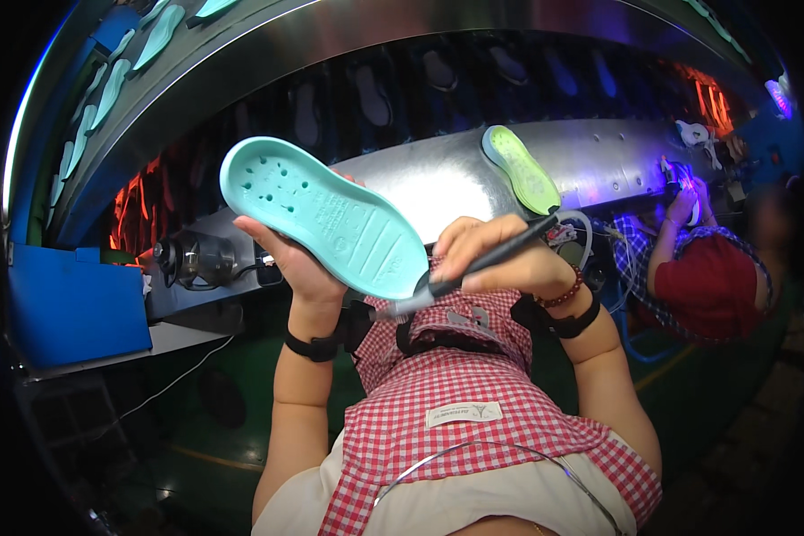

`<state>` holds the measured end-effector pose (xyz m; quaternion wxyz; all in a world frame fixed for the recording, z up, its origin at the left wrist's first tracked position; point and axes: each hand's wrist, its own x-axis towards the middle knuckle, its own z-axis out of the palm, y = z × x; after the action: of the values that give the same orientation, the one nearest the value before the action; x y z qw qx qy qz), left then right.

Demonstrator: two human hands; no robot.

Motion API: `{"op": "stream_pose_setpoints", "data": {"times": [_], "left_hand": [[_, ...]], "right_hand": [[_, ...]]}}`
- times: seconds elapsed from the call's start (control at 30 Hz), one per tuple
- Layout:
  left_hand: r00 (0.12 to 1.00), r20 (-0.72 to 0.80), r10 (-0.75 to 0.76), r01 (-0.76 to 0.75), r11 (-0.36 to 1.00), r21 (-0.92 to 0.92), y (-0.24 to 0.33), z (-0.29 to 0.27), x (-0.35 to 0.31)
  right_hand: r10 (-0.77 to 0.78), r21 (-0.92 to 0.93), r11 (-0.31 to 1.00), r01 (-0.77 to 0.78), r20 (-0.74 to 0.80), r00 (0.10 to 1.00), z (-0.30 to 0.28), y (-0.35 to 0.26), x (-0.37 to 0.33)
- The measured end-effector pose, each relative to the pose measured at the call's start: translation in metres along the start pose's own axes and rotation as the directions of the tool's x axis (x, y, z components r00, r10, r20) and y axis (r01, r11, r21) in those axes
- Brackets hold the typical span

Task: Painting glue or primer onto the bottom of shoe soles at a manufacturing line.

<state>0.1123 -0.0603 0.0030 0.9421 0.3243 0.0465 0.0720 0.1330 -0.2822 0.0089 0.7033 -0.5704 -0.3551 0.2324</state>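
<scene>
A teal shoe sole (335,219) lies across my left hand (305,268), which grips it from beneath with the thumb at its left edge. Its inner face is up, with several small holes in the wider end and raised bars toward the narrower end. A brush (498,254) with a dark handle is pinched in my right hand (523,266). The brush's pale, slightly blurred head is down by the sole's narrower end, at the rim nearest me; I cannot tell whether the bristles touch it.
A yellow-green sole (523,170) rests on the metal bench (420,179) ahead. Several teal soles (112,94) sit on a curved conveyor at upper left. Below it are a blue box (89,308) and a round metal device (205,259). A co-worker (710,277) sits at right.
</scene>
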Motion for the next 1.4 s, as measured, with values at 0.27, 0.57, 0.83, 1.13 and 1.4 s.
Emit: {"op": "stream_pose_setpoints", "data": {"times": [0.27, 0.57, 0.83, 1.13, 1.4], "left_hand": [[0.991, 0.100, -0.084, 0.101, 0.979, -0.177, -0.014, 0.028, -0.026], [0.982, 0.109, -0.156, 0.184, 0.928, -0.325, -0.020, 0.022, -0.019], [0.950, 0.266, -0.162, 0.237, 0.931, -0.278, -0.016, 0.022, -0.016], [0.974, 0.130, -0.184, 0.200, 0.972, -0.126, -0.007, 0.024, -0.001], [0.798, 0.198, -0.569, 0.572, 0.819, 0.049, -0.001, 0.019, 0.007]], "right_hand": [[0.319, 0.758, 0.652, 0.014, -0.291, 0.902, 0.029, 0.004, 0.008], [0.081, 0.093, 0.994, -0.052, -0.338, 0.938, 0.032, -0.009, 0.007], [0.024, -0.020, 0.999, -0.032, -0.314, 0.949, 0.017, -0.021, 0.017], [-0.089, -0.277, 0.958, 0.074, -0.041, 0.995, 0.008, -0.022, 0.014], [-0.095, -0.273, 0.951, 0.144, 0.183, 0.979, -0.012, -0.028, 0.017]]}}
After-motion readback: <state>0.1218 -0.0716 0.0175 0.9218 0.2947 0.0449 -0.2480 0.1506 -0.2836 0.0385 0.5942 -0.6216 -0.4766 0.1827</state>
